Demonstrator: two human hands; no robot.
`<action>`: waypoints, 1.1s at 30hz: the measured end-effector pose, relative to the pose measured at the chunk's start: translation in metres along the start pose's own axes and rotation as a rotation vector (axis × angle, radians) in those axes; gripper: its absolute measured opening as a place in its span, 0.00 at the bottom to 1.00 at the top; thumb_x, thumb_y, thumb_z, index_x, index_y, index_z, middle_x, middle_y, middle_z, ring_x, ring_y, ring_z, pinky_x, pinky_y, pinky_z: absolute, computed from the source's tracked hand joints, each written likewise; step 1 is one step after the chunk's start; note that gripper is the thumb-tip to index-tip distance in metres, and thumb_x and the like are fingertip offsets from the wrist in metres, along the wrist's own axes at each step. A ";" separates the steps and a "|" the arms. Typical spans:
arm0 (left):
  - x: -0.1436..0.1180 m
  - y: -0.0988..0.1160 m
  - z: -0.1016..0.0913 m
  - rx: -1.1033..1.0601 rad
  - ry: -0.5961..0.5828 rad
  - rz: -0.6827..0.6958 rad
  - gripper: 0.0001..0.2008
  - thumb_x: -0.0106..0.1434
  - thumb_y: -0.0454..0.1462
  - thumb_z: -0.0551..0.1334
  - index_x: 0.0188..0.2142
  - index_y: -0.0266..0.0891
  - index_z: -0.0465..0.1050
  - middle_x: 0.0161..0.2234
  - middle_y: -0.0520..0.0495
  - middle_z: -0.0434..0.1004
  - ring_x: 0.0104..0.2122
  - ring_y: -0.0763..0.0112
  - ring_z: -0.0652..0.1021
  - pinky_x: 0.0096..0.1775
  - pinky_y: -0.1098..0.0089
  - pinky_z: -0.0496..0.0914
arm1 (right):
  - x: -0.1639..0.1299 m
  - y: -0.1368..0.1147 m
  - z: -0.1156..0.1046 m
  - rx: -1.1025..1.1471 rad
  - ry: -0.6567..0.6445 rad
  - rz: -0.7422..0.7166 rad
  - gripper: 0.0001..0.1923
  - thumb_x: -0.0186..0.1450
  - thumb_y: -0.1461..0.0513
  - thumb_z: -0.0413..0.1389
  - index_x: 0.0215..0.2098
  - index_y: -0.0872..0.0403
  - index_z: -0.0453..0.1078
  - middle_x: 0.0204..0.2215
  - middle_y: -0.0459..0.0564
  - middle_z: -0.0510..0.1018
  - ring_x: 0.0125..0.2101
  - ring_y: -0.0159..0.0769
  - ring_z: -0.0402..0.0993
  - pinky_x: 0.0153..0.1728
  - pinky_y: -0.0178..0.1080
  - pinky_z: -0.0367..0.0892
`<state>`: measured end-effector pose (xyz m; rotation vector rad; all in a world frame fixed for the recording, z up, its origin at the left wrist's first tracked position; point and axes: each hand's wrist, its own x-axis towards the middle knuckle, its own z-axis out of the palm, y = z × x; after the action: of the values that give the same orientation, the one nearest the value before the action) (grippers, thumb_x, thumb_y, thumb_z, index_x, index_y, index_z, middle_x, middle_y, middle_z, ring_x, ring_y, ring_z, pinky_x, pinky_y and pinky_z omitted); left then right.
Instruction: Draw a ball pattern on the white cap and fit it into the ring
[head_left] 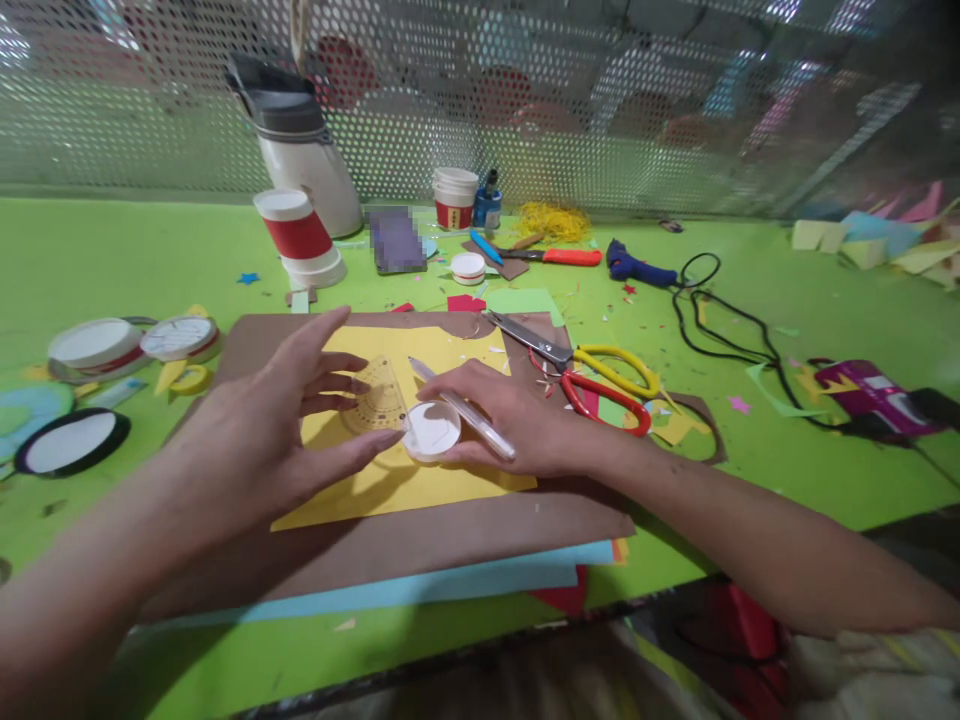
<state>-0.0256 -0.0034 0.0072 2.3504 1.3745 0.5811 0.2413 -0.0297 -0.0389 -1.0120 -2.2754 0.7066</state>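
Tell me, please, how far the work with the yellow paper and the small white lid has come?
Done: yellow paper lies on the brown sheet; white lid and protractor lie on it. In hand: the right hand holds a pen beside the lid; the left hand touches the lid. Left: no traced line shows; scissors lie unused.

Scissors [592,375], glue gun [637,267] and thermos [304,150] on green table [120,250].

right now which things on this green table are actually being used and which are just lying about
In use:
left hand
right hand holding a clear pen
small round white lid
yellow paper sheet
clear plastic protractor

Lying about:
red and yellow scissors
blue glue gun
orange-handled knife
red-banded paper cup
white thermos jug
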 end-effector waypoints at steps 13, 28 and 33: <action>-0.013 0.014 0.020 0.083 -0.094 0.064 0.53 0.64 0.69 0.56 0.77 0.42 0.48 0.51 0.35 0.86 0.48 0.42 0.87 0.49 0.44 0.82 | -0.006 -0.012 -0.001 -0.223 0.170 0.154 0.35 0.56 0.48 0.78 0.50 0.54 0.69 0.46 0.57 0.78 0.46 0.51 0.74 0.47 0.48 0.69; -0.017 0.021 0.036 0.219 -0.056 0.374 0.41 0.76 0.51 0.57 0.78 0.41 0.39 0.59 0.30 0.80 0.54 0.46 0.85 0.52 0.50 0.81 | -0.013 -0.009 -0.038 -0.037 0.194 0.172 0.06 0.73 0.60 0.60 0.44 0.53 0.69 0.36 0.48 0.79 0.35 0.37 0.74 0.38 0.38 0.66; -0.019 0.024 0.040 0.234 -0.039 0.374 0.41 0.77 0.50 0.57 0.78 0.38 0.39 0.57 0.31 0.80 0.53 0.46 0.85 0.52 0.50 0.81 | -0.013 -0.011 -0.030 -0.002 0.149 0.226 0.07 0.73 0.60 0.61 0.46 0.53 0.70 0.38 0.50 0.81 0.35 0.38 0.76 0.38 0.39 0.67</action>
<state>0.0042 -0.0356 -0.0182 2.8203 1.0373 0.4913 0.2629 -0.0396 -0.0141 -1.2929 -2.0554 0.6946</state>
